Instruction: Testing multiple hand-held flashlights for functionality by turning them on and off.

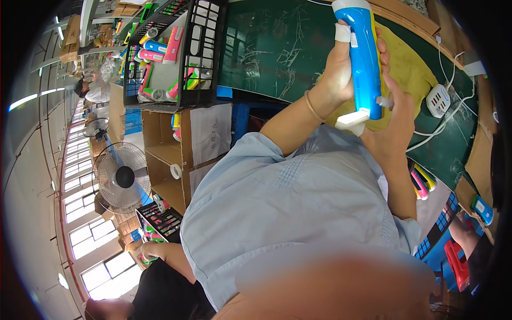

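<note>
My left hand (338, 74), with white tape on its thumb, is wrapped round the body of a blue flashlight (362, 53). The flashlight stands lengthwise in the view, its white head at the far end. At its near end a white flap (352, 119) sticks out and glows. My right hand (392, 125) is closed about this near end, one taped finger against the blue side; part of its grip is hidden. Beneath both hands a yellow cloth (416, 58) covers part of the green tabletop (256, 32).
A black crate (205, 58) holding several pink, green and blue flashlights stands left, above a cardboard box (186, 141). On the table's right is a white multi-port charger (438, 101) with cables. More flashlights (423, 181) lie by my right elbow. Co-workers (165, 290) sit either side; a fan (124, 177) stands left.
</note>
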`<state>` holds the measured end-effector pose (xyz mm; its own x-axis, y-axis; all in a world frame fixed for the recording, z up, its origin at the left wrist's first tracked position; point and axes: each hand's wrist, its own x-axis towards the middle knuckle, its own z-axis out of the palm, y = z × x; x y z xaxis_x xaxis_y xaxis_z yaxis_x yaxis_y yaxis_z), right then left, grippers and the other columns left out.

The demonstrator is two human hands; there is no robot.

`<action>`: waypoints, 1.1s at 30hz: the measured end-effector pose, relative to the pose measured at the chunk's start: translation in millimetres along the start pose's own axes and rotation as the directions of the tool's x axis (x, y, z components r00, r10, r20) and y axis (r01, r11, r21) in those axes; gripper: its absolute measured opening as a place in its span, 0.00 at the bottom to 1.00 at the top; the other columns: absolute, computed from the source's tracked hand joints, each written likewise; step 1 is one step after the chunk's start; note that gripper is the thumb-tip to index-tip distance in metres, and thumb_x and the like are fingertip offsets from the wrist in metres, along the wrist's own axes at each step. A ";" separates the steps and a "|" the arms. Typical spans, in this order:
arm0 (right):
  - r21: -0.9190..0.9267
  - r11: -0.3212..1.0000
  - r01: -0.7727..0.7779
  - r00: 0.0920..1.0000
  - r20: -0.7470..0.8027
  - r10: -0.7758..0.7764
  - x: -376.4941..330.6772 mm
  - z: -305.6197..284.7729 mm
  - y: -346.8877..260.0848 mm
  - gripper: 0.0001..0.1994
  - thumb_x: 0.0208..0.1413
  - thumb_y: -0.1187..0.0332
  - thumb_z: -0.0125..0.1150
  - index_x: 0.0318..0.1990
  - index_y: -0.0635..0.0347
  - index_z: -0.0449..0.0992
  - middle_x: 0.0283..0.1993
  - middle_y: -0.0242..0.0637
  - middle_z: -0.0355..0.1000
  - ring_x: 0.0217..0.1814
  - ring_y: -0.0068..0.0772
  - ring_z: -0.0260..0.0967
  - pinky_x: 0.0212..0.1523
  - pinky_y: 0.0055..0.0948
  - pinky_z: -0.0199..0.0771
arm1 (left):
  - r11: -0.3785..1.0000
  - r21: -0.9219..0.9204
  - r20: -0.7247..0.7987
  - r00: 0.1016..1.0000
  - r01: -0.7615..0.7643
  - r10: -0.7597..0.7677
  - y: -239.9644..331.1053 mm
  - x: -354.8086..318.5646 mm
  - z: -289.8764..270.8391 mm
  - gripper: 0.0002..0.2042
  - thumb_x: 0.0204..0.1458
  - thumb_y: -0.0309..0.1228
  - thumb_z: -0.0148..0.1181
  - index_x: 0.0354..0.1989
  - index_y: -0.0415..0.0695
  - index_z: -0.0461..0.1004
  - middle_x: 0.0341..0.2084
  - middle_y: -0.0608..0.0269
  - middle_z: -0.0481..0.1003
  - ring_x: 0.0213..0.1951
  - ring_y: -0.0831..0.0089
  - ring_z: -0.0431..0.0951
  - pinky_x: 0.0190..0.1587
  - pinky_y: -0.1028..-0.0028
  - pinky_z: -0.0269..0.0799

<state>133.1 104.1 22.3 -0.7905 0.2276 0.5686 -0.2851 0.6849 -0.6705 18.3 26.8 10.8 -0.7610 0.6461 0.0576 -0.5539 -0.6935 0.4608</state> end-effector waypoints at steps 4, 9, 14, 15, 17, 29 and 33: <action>0.090 0.877 -0.472 0.882 0.053 0.469 3.4 16.1 14.3 0.23 0.37 0.60 0.69 0.37 0.64 0.68 0.28 0.36 0.62 0.27 0.26 0.59 0.26 0.25 0.61 | 0.820 0.537 0.048 0.977 -0.199 0.206 -0.2 -6.1 10.1 0.22 0.55 0.52 0.41 0.40 0.42 0.61 0.25 0.57 0.70 0.29 0.72 0.71 0.31 0.74 0.70; 0.547 0.613 -0.571 0.812 0.263 0.521 3.0 9.7 31.3 0.17 0.52 0.60 0.55 0.40 0.66 0.69 0.31 0.33 0.66 0.26 0.19 0.56 0.28 0.19 0.57 | 0.910 0.412 -0.123 0.986 -0.051 0.111 5.4 -4.8 13.5 0.20 0.56 0.50 0.39 0.36 0.42 0.61 0.25 0.57 0.70 0.29 0.70 0.72 0.30 0.72 0.71; 0.538 0.497 -0.681 0.712 0.327 0.621 -5.5 -0.3 38.4 0.13 0.59 0.63 0.45 0.39 0.65 0.70 0.32 0.28 0.67 0.24 0.14 0.51 0.26 0.15 0.52 | 0.910 0.408 -0.200 0.980 0.076 0.008 13.1 -5.0 8.0 0.14 0.52 0.36 0.50 0.40 0.39 0.63 0.31 0.54 0.70 0.30 0.66 0.75 0.34 0.66 0.74; 0.513 0.492 -0.703 0.694 0.347 0.631 -7.5 -0.3 39.9 0.13 0.59 0.63 0.45 0.39 0.65 0.70 0.32 0.28 0.67 0.24 0.14 0.51 0.26 0.15 0.52 | 0.884 0.460 -0.198 0.980 0.079 0.015 13.9 -5.3 7.1 0.13 0.50 0.34 0.51 0.40 0.39 0.63 0.30 0.55 0.70 0.29 0.67 0.75 0.34 0.67 0.74; 0.578 0.428 -0.695 0.702 0.420 0.575 -12.0 0.0 42.6 0.12 0.58 0.63 0.46 0.34 0.64 0.71 0.28 0.27 0.65 0.23 0.14 0.50 0.25 0.15 0.51 | 0.887 0.451 -0.190 0.982 0.098 -0.012 15.7 -7.0 5.1 0.13 0.51 0.34 0.51 0.39 0.39 0.63 0.29 0.55 0.70 0.29 0.67 0.75 0.34 0.68 0.74; 0.501 0.677 -0.539 0.838 0.234 0.493 -15.0 -8.1 31.3 0.08 0.56 0.69 0.49 0.32 0.65 0.71 0.27 0.28 0.67 0.23 0.12 0.50 0.24 0.13 0.49 | 0.883 0.453 -0.096 0.991 0.123 -0.089 24.7 -17.2 3.2 0.15 0.52 0.35 0.50 0.42 0.38 0.62 0.31 0.55 0.70 0.32 0.65 0.75 0.37 0.64 0.75; 0.621 0.606 -0.497 0.845 0.186 0.502 -6.6 -18.7 33.3 0.08 0.55 0.70 0.48 0.36 0.65 0.70 0.30 0.29 0.67 0.27 0.13 0.56 0.28 0.14 0.54 | 0.633 0.774 0.036 0.997 0.016 -0.069 29.9 -22.1 4.5 0.23 0.45 0.29 0.58 0.50 0.39 0.57 0.38 0.56 0.68 0.43 0.63 0.72 0.45 0.62 0.71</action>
<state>139.0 138.3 5.1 -0.9114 0.4078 0.0552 -0.1166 -0.1274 -0.9850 20.1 -6.8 27.3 -0.7088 0.7031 0.0574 -0.1011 -0.1818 0.9781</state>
